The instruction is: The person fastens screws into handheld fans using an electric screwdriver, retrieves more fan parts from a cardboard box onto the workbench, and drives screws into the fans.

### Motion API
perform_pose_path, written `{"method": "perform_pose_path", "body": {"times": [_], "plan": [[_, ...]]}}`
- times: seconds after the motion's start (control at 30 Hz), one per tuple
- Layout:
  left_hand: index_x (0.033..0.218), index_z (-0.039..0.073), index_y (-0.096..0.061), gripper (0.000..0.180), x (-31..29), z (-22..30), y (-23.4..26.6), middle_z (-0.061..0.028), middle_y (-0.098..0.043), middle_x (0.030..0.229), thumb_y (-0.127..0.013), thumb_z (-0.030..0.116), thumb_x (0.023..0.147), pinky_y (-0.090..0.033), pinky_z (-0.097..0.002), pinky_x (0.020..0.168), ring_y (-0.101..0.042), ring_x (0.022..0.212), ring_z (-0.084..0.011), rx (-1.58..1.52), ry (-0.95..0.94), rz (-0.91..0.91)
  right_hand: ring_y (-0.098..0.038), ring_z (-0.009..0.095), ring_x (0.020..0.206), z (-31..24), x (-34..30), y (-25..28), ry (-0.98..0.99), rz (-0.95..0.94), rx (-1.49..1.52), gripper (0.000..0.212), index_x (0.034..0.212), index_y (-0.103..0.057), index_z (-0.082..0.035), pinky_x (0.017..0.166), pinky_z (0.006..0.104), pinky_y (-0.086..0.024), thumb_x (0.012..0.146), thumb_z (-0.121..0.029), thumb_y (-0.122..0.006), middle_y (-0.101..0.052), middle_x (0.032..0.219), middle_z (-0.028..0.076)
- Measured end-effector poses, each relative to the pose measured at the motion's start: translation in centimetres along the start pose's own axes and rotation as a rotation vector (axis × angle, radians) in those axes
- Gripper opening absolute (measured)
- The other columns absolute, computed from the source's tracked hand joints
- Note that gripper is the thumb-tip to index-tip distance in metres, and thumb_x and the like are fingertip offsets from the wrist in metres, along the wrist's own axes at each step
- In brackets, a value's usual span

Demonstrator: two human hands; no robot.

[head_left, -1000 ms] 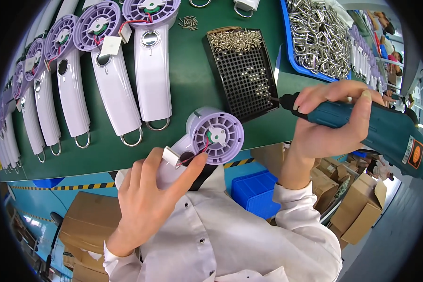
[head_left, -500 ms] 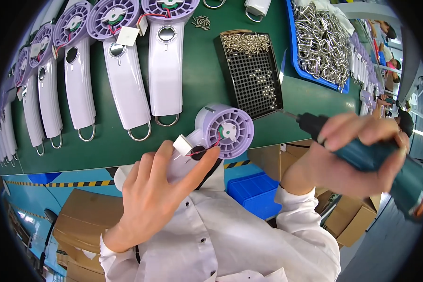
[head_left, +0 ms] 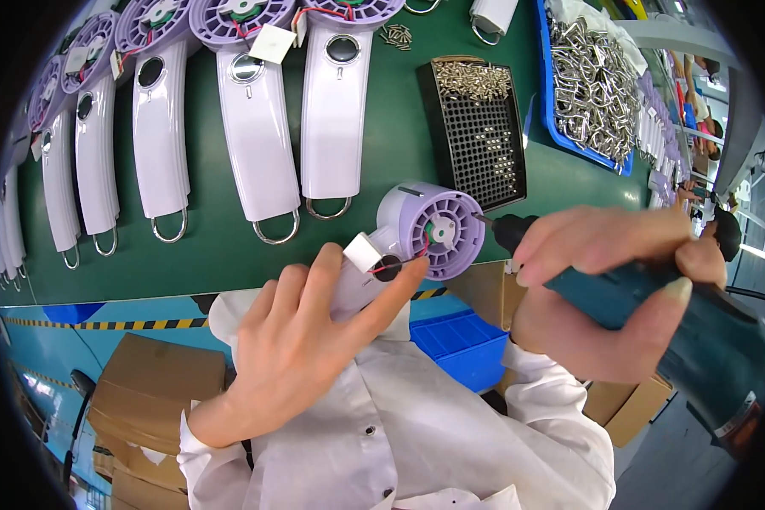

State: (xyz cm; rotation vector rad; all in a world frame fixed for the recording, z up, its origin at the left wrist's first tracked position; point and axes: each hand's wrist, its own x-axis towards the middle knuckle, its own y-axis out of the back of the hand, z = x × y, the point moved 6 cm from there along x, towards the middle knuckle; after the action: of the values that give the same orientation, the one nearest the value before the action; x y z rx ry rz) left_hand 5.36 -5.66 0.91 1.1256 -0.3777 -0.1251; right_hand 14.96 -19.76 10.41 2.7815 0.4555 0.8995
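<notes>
My left hand is closed around the white body of a small handheld fan with a round lilac head, its fingers reaching over the front. A white square piece on thin red and black wires lies beside the hand's index finger and a dark round button. In my right hand is a dark teal electric screwdriver, pointing left. Its bit comes up to the right rim of the fan head; whether it touches a screw cannot be made out.
Just beyond the fan stands a black screw tray with small screws heaped at its far end. A blue bin of metal loops is at far right. Several similar fans lie along the green table. Loose screws sit near the top.
My right hand has brought the screwdriver left, from the tray's near corner to the fan head's rim. The left hand still holds the fan; the whole view has shifted slightly.
</notes>
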Motion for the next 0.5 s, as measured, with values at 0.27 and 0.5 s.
{"method": "perform_pose_path", "body": {"times": [0.27, 0.5], "plan": [[0.133, 0.033, -0.057, 0.073, 0.0, 0.2, 0.1, -0.0119, -0.054, 0.101, -0.061, 0.002, 0.067, -0.041, -0.0240, 0.052, -0.045, 0.063, -0.0166, -0.002, -0.019, -0.004, -0.046, 0.024, 0.036, 1.0, -0.5, 0.3, -0.004, 0.072, 0.176, 0.024, 0.107, -0.035, -0.007, 0.033, 0.0397, -0.045, 0.093, -0.025, -0.041, -0.049, 0.073, 0.017], [0.133, 0.032, -0.057, 0.073, 0.1, 0.4, 0.1, -0.0124, -0.054, 0.102, -0.062, 0.003, 0.067, -0.040, -0.0240, 0.052, -0.044, 0.063, -0.0166, 0.000, -0.022, -0.017, -0.047, 0.024, 0.037, 1.3, -0.1, 0.2, 0.029, -0.011, 0.209, 0.026, 0.110, -0.035, -0.004, 0.034, 0.0390, -0.046, 0.094, -0.023, -0.042, -0.050, 0.075, 0.016]]}}
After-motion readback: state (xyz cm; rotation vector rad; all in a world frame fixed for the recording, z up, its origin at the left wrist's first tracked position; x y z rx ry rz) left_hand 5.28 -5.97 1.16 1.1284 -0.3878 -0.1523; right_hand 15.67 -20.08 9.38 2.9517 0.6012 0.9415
